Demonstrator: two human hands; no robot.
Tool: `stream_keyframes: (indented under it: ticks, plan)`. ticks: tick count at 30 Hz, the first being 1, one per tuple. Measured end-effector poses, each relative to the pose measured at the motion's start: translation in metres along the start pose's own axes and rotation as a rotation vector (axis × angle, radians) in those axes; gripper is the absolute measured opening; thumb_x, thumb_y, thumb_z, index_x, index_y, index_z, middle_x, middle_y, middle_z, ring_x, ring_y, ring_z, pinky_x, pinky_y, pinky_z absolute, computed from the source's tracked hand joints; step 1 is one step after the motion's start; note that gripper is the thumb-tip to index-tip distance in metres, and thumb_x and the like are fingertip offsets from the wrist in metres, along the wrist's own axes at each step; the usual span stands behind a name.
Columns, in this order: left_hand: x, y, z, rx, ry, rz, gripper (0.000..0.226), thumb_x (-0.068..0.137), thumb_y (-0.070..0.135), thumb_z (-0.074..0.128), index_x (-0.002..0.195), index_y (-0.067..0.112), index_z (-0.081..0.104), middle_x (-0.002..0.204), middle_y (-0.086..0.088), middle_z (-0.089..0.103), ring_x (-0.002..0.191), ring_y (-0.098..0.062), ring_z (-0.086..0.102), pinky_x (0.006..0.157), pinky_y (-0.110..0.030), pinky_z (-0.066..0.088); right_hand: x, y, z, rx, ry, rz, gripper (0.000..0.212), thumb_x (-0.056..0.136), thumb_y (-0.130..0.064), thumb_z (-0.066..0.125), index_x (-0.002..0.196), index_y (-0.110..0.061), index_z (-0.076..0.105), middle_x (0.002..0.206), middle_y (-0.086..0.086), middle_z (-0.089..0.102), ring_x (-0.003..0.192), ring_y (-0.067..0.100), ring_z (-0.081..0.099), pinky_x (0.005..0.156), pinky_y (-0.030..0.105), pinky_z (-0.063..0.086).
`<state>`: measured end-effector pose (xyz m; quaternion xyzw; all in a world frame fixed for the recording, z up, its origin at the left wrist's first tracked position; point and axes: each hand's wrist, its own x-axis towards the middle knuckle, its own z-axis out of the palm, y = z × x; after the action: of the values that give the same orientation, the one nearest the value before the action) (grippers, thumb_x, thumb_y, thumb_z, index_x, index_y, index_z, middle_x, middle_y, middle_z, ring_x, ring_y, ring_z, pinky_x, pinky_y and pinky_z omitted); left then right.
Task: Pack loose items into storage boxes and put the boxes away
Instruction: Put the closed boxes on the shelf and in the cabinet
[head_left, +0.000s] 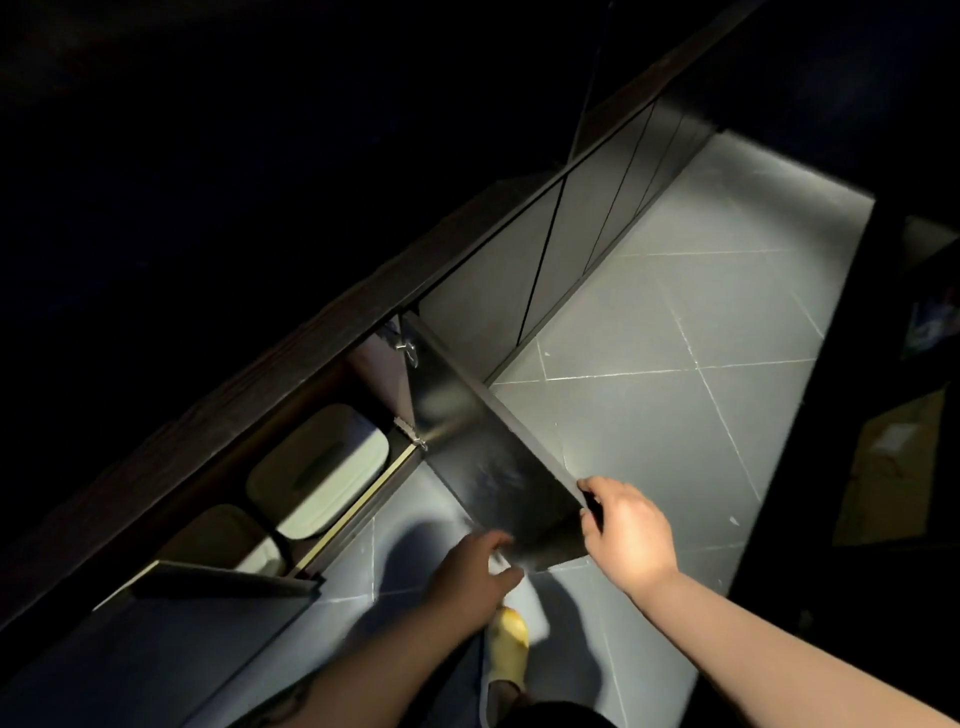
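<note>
A low cabinet stands open under a dark wooden counter (270, 364). Inside it sit two pale storage boxes with lids: one (322, 473) further in, and another (228, 535) to its left, partly hidden by the left door. My right hand (623, 530) grips the outer edge of the open right cabinet door (493, 467), fingers curled round it. My left hand (478, 571) is blurred near the door's lower corner with fingers loosely bent; I cannot tell whether it touches the door.
The left cabinet door (208, 587) also stands open. Grey tiled floor (675, 338) runs along a row of closed grey cabinet doors (519, 270). My foot in a yellow slipper (509, 644) is below my hands. A dark shelf unit with a cardboard box (888, 457) lines the right side.
</note>
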<state>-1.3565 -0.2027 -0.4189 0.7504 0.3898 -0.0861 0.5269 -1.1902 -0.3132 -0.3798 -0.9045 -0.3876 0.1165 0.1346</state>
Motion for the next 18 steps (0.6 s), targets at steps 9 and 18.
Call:
stream_keyframes:
  ticks: [9, 18]
  plan:
    - [-0.055, -0.06, 0.002, -0.274, 0.017, -0.092, 0.071, 0.07, 0.026, 0.08, 0.131, 0.031, 0.043, 0.122, 0.013, 0.058, 0.117, -0.006, 0.055, 0.099, -0.026, 0.045, -0.06, -0.067, 0.044, 0.293, -0.301, -0.365, 0.053, 0.088, -0.052, 0.05, 0.14, -0.043, 0.041, 0.126, -0.015, 0.061, 0.112, 0.006, 0.058, 0.088, 0.015, 0.045]
    - [-0.114, -0.14, -0.065, -0.316, 0.431, -0.274, 0.035, 0.076, 0.034, 0.074, 0.106, 0.042, 0.059, 0.105, 0.019, 0.067, 0.101, -0.001, 0.062, 0.088, -0.022, 0.05, -0.037, -0.177, 0.093, 0.149, -0.113, -0.86, 0.051, 0.069, -0.044, 0.081, 0.114, -0.023, 0.068, 0.126, -0.004, 0.063, 0.112, 0.021, 0.062, 0.087, 0.035, 0.056]
